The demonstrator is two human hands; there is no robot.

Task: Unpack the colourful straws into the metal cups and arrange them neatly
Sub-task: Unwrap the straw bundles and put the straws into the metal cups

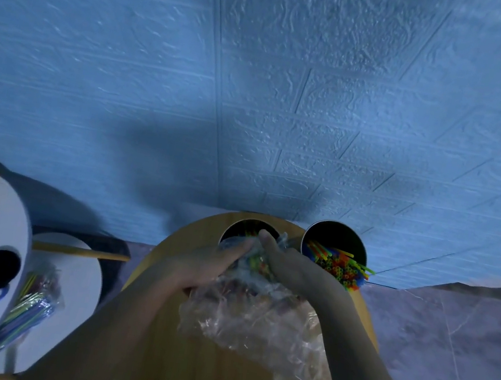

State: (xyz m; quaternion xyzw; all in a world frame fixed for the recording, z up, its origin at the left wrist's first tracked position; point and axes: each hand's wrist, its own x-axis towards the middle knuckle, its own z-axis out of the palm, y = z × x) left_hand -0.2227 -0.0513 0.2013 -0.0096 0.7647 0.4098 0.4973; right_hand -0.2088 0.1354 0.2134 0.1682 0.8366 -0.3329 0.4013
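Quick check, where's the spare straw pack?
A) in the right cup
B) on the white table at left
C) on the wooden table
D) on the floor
B: the pack lies on the white table, left of the wooden table, where the left hand and right hand grip another bag.

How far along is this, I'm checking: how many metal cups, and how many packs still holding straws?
Metal cups: 2 (left cup, right cup)
Packs with straws: 2 (held pack, spare pack on the white table)
Total: 4
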